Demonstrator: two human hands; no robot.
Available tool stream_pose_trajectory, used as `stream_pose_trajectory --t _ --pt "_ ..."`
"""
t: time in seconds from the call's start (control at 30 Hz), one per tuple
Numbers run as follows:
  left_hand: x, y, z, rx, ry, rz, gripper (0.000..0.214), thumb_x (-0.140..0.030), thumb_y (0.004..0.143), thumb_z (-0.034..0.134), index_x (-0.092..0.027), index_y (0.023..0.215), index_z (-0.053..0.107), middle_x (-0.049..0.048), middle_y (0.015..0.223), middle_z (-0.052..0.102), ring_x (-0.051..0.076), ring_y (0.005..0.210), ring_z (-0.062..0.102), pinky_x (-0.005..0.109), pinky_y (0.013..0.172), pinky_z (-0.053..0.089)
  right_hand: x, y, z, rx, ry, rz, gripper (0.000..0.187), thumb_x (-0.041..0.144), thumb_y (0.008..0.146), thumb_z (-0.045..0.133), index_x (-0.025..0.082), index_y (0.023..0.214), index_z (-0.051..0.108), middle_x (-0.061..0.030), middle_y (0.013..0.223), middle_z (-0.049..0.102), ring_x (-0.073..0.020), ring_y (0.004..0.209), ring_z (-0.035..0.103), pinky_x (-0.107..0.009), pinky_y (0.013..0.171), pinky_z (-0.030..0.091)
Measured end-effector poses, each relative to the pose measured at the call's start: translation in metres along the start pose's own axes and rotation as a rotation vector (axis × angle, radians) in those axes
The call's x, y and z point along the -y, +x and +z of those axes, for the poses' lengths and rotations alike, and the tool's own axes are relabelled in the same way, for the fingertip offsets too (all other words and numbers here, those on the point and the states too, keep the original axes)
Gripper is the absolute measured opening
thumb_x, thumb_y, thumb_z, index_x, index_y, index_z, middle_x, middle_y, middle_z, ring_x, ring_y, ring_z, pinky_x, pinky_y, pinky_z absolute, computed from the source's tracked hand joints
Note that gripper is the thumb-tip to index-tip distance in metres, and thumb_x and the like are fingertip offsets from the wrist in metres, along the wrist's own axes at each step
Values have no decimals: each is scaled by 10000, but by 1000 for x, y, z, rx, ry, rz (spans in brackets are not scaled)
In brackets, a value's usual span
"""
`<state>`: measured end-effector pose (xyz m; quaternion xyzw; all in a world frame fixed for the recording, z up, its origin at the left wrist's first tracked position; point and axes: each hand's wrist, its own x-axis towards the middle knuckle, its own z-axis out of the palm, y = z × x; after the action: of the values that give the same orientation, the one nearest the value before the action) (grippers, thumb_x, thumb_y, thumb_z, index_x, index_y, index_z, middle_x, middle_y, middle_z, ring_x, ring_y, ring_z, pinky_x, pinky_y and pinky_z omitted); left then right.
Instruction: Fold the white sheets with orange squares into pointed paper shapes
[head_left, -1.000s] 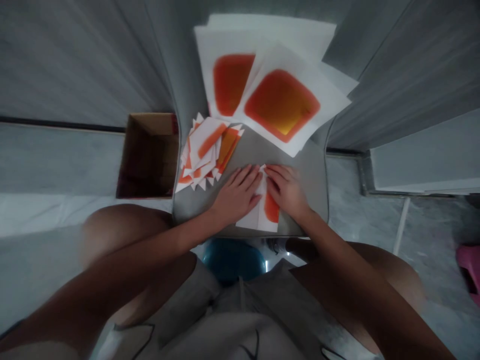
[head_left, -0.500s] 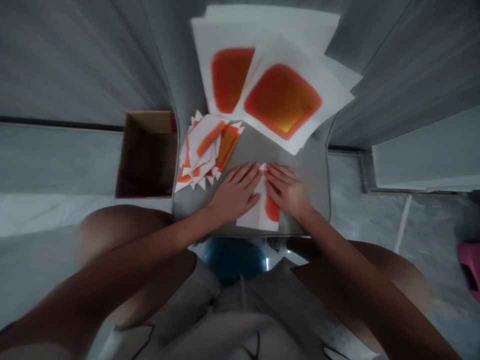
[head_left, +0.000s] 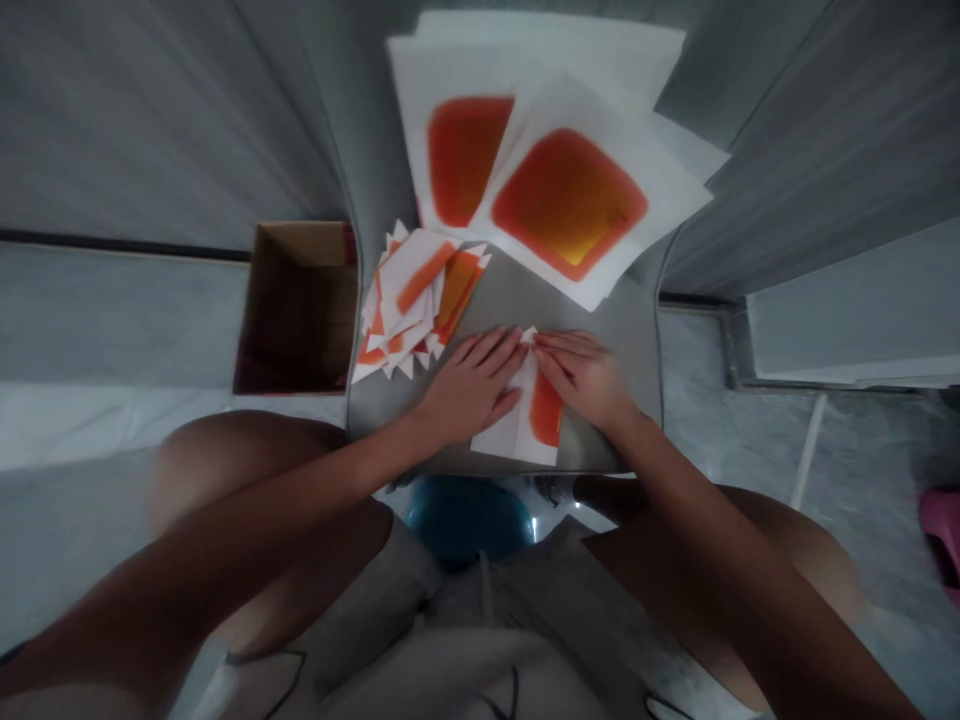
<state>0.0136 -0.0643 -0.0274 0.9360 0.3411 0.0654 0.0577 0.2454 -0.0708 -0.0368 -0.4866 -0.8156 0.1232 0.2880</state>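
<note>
Grey seat point(head_left: 499, 300) under all paper items. Large sheets point(head_left: 568, 200), orange-panelled, overlapping at far end. Open box point(head_left: 300, 245) on floor, left of seat. Pile point(head_left: 412, 300) of folded pieces just beyond left hand point(head_left: 472, 385). Left hand flat, fingers extended, gripping nothing, over left side of paper point(head_left: 517, 430). Right hand point(head_left: 589, 375) half-curled, fingertips at paper's far end; pinch cannot be confirmed. Folded tip point(head_left: 529, 334) between hands.

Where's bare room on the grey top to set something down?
The grey top is bare between the big sheets and the left hand, right of the right hand, and, smaller, between the pile and left forearm. Crowded: the far end under the sheets, and the near middle, where both hands rest on the folded paper.
</note>
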Motion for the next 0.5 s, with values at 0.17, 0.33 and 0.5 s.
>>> stream_pose_trajectory --t 0.17,0.33,0.5 --pt "0 0 -1 -3 0 5 594 -409 1109 371 -109 1620 407 120 1727 332 313 1589 333 499 1283 314 -1 2 6 -81 -38 11 321 294 1077 510 189 1114 811 -108 1125 814 -262 1069 754 -469 1005 603" --pt "1 0 0 -4 -2 7 591 -416 1111 369 -94 1602 434 124 1704 384 319 1584 340 491 1287 303 -1 -1 15 -71 -101 17 355 314 1068 518 200 1314 749 -154 1329 724 -319 1231 674 -542 1062 564" --pt "0 0 -1 -8 -8 9 574 -413 1104 392 -94 1574 476 134 1688 410 325 1576 355 502 1280 314 -3 3 20 -82 -161 35 372 362 1070 521 211 1316 756 -165 1456 639 -358 1335 602 -585 1099 525"
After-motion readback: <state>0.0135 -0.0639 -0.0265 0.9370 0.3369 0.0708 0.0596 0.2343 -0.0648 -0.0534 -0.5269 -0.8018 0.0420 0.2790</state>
